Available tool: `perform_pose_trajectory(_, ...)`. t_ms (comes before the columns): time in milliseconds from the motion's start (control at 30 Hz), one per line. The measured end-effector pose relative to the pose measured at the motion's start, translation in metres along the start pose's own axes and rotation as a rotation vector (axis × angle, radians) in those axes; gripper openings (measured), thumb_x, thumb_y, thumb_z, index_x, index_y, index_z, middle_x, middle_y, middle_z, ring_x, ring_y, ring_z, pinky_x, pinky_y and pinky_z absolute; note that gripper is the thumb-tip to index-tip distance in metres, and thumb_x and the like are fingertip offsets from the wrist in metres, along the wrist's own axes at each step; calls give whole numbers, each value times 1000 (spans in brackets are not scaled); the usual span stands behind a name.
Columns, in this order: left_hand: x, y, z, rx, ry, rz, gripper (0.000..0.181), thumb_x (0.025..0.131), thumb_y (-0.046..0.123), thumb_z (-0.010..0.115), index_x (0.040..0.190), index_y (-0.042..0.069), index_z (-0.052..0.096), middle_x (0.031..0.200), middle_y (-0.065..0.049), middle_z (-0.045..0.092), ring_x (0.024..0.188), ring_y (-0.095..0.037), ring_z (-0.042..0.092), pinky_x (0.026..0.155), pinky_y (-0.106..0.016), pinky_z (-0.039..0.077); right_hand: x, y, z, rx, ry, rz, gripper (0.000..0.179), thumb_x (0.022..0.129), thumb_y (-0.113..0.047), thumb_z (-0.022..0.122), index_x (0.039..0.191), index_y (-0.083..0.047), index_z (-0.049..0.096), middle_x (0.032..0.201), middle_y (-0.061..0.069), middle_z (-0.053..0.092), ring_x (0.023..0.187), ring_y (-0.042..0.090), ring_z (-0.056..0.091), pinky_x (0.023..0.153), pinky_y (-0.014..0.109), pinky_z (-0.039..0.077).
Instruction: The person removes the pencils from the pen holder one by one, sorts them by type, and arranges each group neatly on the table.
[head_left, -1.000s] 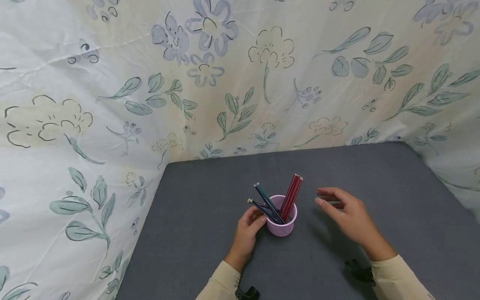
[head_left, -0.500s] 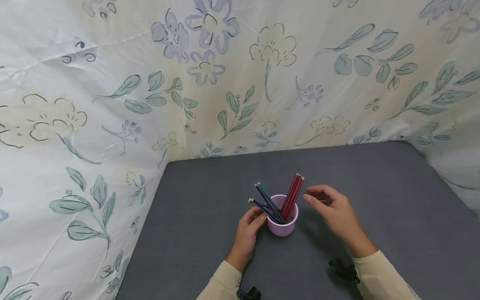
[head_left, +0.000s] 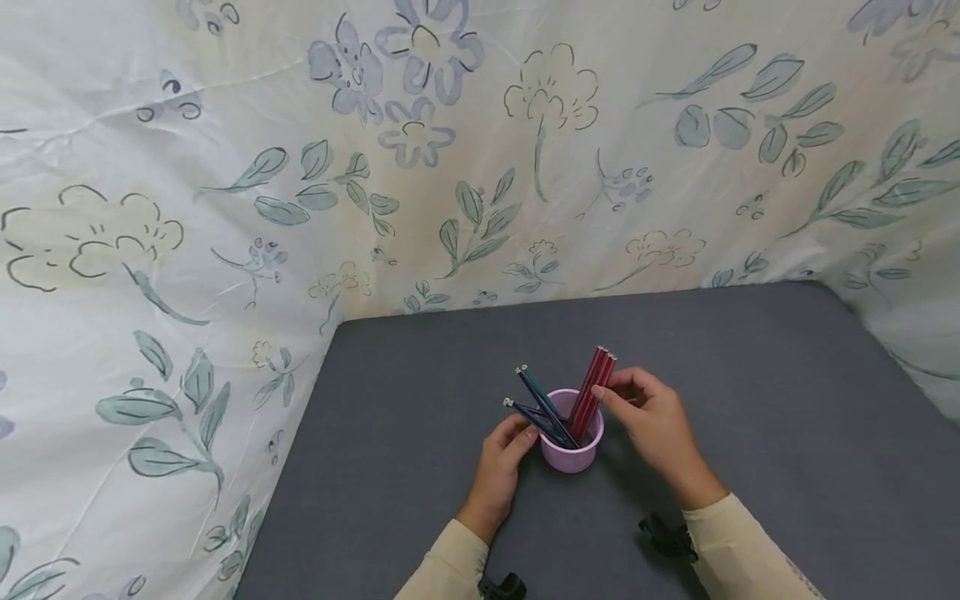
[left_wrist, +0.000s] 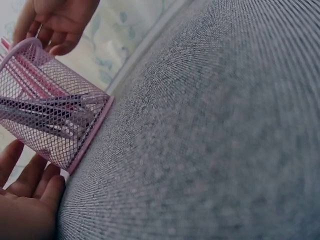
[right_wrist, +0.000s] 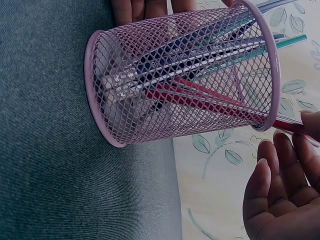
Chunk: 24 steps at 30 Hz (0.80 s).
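A pink mesh pencil cup [head_left: 570,460] stands upright on the grey tabletop. Several red pencils [head_left: 588,404] lean to the right inside it, while dark blue and teal pencils [head_left: 545,400] lean left. My right hand [head_left: 657,429] pinches the red pencils between thumb and forefinger above the rim; in the right wrist view its other fingers [right_wrist: 287,160] hang loosely curved. Against the cup's left side rest the extended fingers of my left hand [head_left: 495,475]. The left wrist view shows those fingers [left_wrist: 30,177] touching the mesh low down, not wrapped round it.
A floral cloth [head_left: 480,167] hangs behind the table and along its left and right sides. The grey tabletop [head_left: 420,375] reaches back to this cloth. A dark wrist strap mount [head_left: 666,537] sits under each sleeve.
My right hand has moved left to the cup and taken hold of the red pencils. The left hand has stayed at the cup's side.
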<state>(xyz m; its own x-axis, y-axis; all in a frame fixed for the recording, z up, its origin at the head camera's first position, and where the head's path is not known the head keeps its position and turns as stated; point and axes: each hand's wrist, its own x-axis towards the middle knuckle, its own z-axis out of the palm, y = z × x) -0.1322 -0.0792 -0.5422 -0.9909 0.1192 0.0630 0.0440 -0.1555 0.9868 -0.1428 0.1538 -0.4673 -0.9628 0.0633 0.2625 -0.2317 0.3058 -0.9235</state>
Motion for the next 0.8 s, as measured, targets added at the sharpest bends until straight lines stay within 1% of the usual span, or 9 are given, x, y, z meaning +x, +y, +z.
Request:
perform_pose_trajectory(167,-1,1,1,-13,-7,4,28,108,13,64,126,-7,71,119,-12,75,118,-22,65,109,-32,45,-1,-1,1,21,7,-8,13,104,-12,78,108,-1,74,102,10,74,88,18,66,74,22,53)
perform_pose_trajectory(333,0,2,1,-7,-6,-5,27,108,13,65,125,-7,72,118,-11,75,117,-22,64,108,-31,45,0,-2,-1,73,11,-19,12,103,-8,77,109,1,73,100,13,75,88,17,71,76,20,56)
perform_pose_trajectory(467,0,2,1,-6,0,-11,27,107,13,65,124,-7,72,116,-10,75,116,-21,64,107,-31,45,1,-5,-3,96,14,-28,11,103,-6,77,108,3,72,98,15,76,87,16,72,76,21,56)
perform_pose_trajectory(600,-1,3,1,0,3,-11,27,108,14,65,124,-6,73,116,-10,75,116,-21,64,106,-31,45,2,-8,-5,99,26,-49,10,103,-4,76,106,5,71,96,16,75,85,15,73,74,23,58)
perform_pose_trajectory(800,-2,3,0,17,-1,-9,27,108,15,65,124,-4,73,118,-11,75,118,-22,63,108,-31,45,3,-13,-9,93,41,-70,9,104,-3,75,107,5,71,98,17,75,81,13,69,72,25,59)
